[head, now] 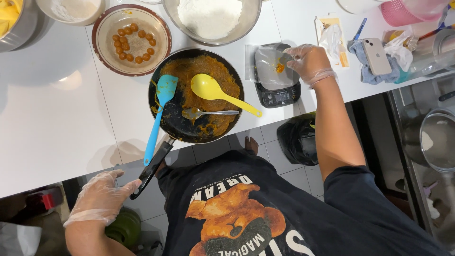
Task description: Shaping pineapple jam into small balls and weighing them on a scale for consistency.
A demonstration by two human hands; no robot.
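My right hand (309,61), in a clear glove, rests on the black kitchen scale (276,90), fingertips pinching a small lump of orange paste (280,68) on the plastic-covered platform. My left hand (100,195), also gloved, hangs open below the table edge, just beside the end of the black pan handle (150,169). The black frying pan (176,124) holds orange-brown paste, a blue spatula (160,110), a yellow spoon (214,92) and a metal spoon (204,113).
A brown-rimmed bowl (160,29) with several orange balls sits at the back left. A metal bowl of white flour (211,19) stands behind the pan. A phone (377,56) lies on a blue cloth at the right. Grey pots stand lower right.
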